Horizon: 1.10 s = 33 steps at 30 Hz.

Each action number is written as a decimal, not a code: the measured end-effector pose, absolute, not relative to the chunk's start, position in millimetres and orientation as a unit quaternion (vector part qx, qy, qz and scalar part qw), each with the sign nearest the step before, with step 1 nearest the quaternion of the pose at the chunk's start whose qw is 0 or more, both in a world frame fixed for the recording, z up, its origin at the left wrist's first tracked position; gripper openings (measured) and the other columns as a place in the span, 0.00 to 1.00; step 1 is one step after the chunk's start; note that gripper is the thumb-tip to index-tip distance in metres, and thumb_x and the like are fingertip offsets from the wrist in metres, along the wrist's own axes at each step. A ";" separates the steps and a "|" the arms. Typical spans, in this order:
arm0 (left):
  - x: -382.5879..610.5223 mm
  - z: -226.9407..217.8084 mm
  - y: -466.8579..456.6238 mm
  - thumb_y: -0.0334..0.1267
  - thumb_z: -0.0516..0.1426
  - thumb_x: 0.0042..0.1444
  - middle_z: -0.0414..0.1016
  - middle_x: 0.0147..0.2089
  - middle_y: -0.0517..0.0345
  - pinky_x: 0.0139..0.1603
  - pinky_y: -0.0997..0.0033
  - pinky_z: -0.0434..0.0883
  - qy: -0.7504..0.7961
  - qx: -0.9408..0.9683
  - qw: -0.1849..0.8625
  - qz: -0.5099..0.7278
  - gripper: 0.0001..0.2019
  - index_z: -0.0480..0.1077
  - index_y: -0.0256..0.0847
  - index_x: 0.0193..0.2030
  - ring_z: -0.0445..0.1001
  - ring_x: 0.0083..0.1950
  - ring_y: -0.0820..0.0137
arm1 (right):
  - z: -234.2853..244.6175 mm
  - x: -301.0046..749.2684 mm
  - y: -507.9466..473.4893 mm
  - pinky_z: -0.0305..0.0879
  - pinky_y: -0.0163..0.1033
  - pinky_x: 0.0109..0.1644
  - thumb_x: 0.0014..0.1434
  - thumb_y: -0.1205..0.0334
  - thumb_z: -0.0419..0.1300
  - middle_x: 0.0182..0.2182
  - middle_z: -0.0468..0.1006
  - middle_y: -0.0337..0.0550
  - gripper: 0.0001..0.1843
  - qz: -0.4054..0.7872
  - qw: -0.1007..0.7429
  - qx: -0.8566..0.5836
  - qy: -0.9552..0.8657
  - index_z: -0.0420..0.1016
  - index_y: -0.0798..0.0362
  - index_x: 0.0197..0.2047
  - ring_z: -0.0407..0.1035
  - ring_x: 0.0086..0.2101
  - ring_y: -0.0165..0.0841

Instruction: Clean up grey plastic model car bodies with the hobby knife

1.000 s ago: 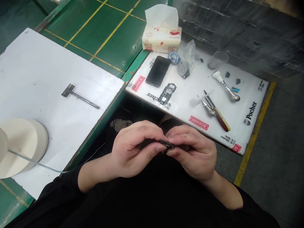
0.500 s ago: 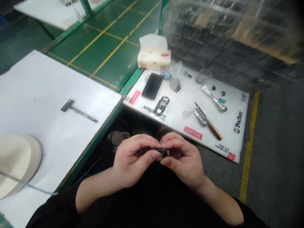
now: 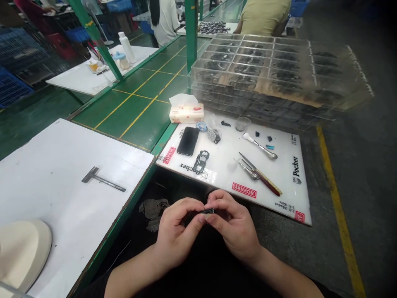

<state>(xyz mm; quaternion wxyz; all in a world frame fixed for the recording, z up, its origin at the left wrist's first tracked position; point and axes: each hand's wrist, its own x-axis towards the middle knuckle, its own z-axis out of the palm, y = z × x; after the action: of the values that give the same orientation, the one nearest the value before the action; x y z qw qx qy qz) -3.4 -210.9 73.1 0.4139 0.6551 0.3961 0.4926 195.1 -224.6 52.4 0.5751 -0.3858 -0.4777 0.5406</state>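
Note:
Both hands meet low in the middle of the view, over my lap. My left hand [image 3: 176,231] and my right hand [image 3: 234,225] are closed, pinching a small flat black part [image 3: 207,211] between thumbs and fingertips. Beyond them lies a white board [image 3: 279,194] with a black phone [image 3: 188,140], a small black car-shaped frame [image 3: 201,161], tweezers and a red-handled tool [image 3: 263,178], and a white-handled tool [image 3: 259,145].
On the left lies a white sheet [image 3: 46,174] with a metal T-shaped tool [image 3: 102,179] and a white tape roll [image 3: 21,252]. A tissue pack [image 3: 186,109], a clear cup [image 3: 242,123] and stacked clear trays [image 3: 273,70] sit behind. Other people sit far back.
The view has tilted upward, so the hands appear lower and the stacked trays and far benches show. Both hands keep their pinch on the small black part.

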 end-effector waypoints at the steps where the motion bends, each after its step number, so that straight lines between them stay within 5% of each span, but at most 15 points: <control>1: -2.2 73.9 -210.4 0.36 0.71 0.77 0.93 0.46 0.54 0.46 0.72 0.87 0.400 0.654 0.418 0.487 0.02 0.88 0.45 0.52 0.92 0.44 0.66 | 53.2 195.3 -224.6 0.81 0.35 0.48 0.74 0.54 0.83 0.47 0.84 0.42 0.06 0.533 0.578 -0.388 -0.481 0.98 0.35 0.53 0.80 0.44 0.33; 12: -0.9 73.6 -211.7 0.32 0.71 0.77 0.94 0.53 0.53 0.57 0.67 0.86 0.354 0.672 0.427 0.490 0.07 0.87 0.47 0.57 0.91 0.53 0.65 | 64.2 199.8 -225.7 0.85 0.38 0.50 0.76 0.62 0.81 0.57 0.90 0.43 0.20 0.494 0.588 -0.355 -0.534 0.95 0.31 0.66 0.86 0.53 0.37; 20: -0.9 74.2 -211.1 0.35 0.70 0.79 0.93 0.49 0.52 0.51 0.64 0.84 0.357 0.697 0.392 0.483 0.03 0.86 0.46 0.55 0.90 0.47 0.64 | 67.9 198.6 -228.1 0.88 0.42 0.49 0.76 0.56 0.82 0.55 0.92 0.46 0.13 0.488 0.597 -0.367 -0.521 0.97 0.36 0.61 0.88 0.51 0.40; 28: -0.3 67.9 -210.5 0.41 0.72 0.79 0.92 0.47 0.53 0.48 0.64 0.86 0.337 0.667 0.434 0.504 0.05 0.87 0.45 0.56 0.90 0.46 0.64 | 70.8 192.6 -227.2 0.87 0.40 0.53 0.74 0.62 0.83 0.51 0.91 0.43 0.15 0.499 0.632 -0.328 -0.494 0.98 0.34 0.59 0.87 0.49 0.36; 33: 2.6 70.4 -210.3 0.40 0.72 0.79 0.93 0.47 0.54 0.50 0.64 0.86 0.289 0.668 0.424 0.539 0.05 0.86 0.45 0.56 0.90 0.46 0.66 | 73.3 189.4 -229.5 0.89 0.42 0.48 0.70 0.54 0.86 0.48 0.90 0.45 0.11 0.525 0.642 -0.314 -0.463 0.99 0.36 0.54 0.86 0.45 0.36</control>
<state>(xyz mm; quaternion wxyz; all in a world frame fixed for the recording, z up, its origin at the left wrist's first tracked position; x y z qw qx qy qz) 2.6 -210.3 70.4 0.4241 0.6677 0.2886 0.5395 189.4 -229.5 73.3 0.6418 -0.3142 -0.4626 0.5248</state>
